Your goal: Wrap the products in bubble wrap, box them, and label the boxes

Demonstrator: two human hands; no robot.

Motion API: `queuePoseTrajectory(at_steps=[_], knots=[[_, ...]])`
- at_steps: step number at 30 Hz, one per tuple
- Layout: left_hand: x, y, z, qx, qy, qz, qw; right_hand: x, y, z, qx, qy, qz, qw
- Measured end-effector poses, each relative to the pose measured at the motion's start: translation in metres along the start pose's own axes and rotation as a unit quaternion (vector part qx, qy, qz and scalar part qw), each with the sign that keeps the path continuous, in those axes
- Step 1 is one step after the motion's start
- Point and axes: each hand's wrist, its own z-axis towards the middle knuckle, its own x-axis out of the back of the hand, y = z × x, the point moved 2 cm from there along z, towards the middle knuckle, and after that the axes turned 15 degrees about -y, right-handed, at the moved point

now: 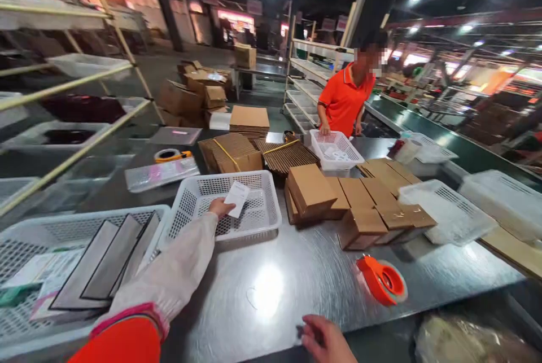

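My left hand [222, 207], in a pale sleeve cover, grips a small white paper slip [237, 198] with faint print. It is held over a white perforated plastic basket [271, 213] on the metal table. At the front edge of the table is my right hand [324, 339], low in view, fingers loosely bent and apart, with no held thing visible. A dark smudge by its fingertips is too blurred to name. An orange tape dispenser [383, 281] lies to the right of that hand.
Closed cardboard boxes [313, 191] stand right of the basket, flattened cartons [237, 151] behind it. A larger basket [158, 222] at left holds dark-edged grey packets [112, 264]. Across the table, a person in orange [345, 100] has a hand at another basket [339, 165].
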Motion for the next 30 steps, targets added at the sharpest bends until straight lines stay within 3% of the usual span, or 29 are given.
queuePoseTrajectory(at_steps=[2, 5, 9, 12, 14, 15, 18, 22, 26, 30], knots=[[-0.021, 0.012, -0.021, -0.016, 0.007, -0.113, 0.993, 0.038, -0.028, 0.028, 0.057, -0.063, 0.049, 0.995], [-0.077, 0.037, -0.064, -0.064, 0.010, -0.238, 0.969, 0.073, -0.073, 0.065, 0.113, -0.099, 0.159, 0.976], [-0.160, 0.073, -0.119, -0.134, -0.013, -0.336, 0.932, 0.088, -0.102, 0.092, 0.173, -0.064, 0.227, 0.956], [-0.192, 0.088, -0.145, -0.153, 0.095, -0.308, 0.934, 0.091, -0.096, 0.088, 0.219, -0.044, 0.202, 0.953], [-0.199, 0.094, -0.153, -0.183, 0.169, -0.241, 0.938, 0.093, -0.085, 0.079, 0.230, -0.028, 0.174, 0.957], [-0.200, 0.097, -0.154, -0.200, 0.177, -0.194, 0.944, 0.094, -0.081, 0.073, 0.233, -0.020, 0.161, 0.959], [-0.207, 0.105, -0.155, -0.231, 0.128, -0.059, 0.963, 0.099, -0.073, 0.057, 0.220, -0.014, 0.144, 0.965], [-0.210, 0.108, -0.152, -0.187, 0.097, 0.052, 0.976, 0.110, -0.069, 0.051, 0.173, -0.041, 0.124, 0.976], [-0.187, 0.090, -0.146, -0.124, 0.189, 0.010, 0.974, 0.118, -0.068, 0.063, 0.149, -0.102, 0.055, 0.982], [-0.155, 0.054, -0.144, -0.129, 0.271, -0.084, 0.950, 0.104, -0.081, 0.076, 0.138, -0.165, 0.014, 0.976]])
